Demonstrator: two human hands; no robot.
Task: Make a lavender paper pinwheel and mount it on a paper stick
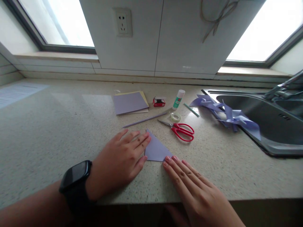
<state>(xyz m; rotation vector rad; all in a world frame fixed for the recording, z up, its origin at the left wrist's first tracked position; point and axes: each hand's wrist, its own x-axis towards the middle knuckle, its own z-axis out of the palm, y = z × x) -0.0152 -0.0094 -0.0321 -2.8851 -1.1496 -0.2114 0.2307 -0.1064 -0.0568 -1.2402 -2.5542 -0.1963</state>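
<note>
White printed sheet [20, 93], x1, far left on the speckled bench [82, 126]. Next, near side: 1 black watch [75, 175] on the left wrist. Left hand [123, 154] palm down, opened out flat, fingertips resting on the left edge of the paper, not gripping. Far side behind it: 1 stack of paper [130, 103], at least 3 sheets showing, purple on top, yellow and white edges below. 1 thin purple rod [145, 120] lies between stack and hand.

Purple paper triangle [157, 148], x1, flat near the bench's near edge, between both hands. Behind it, far side: 1 small red-and-black box [158, 101], 1 tape roll [175, 117], 1 glue stick [178, 99] standing, white cap up. 1 pair of red-handled scissors [182, 130] just right of the tape, lying flat. Right hand [196, 189] extended, fingers together, tips on the triangle's right corner, nothing grasped.

Further right: 1 short green stick [191, 110], then overlapping purple pinwheels [234, 118], can't get a firm count, partly over the rim of 1 steel sink [265, 148].
</note>
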